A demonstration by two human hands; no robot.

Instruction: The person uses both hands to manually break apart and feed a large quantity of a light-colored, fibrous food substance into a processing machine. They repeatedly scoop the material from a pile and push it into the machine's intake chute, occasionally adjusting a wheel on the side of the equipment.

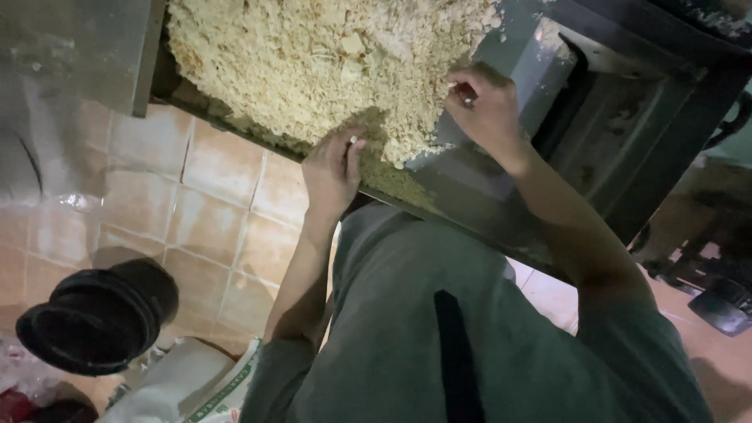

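Both arms reach forward: left hand (330,168) and right hand (483,107), fingers curled, rest on the crumb pile (313,63) on the desk (470,188).

1. A wide heap of pale yellow crumbly material (313,55) spreads across a dark metal table (486,188), coarse and uneven, with larger flakes among fine grains.
2. Its near edge thins to a darker, finer band along the table's rim.
3. The left hand (333,168) and right hand (482,106) press into that edge.

A dark metal tray (486,168) bears a heap of pale crumbs (313,63).
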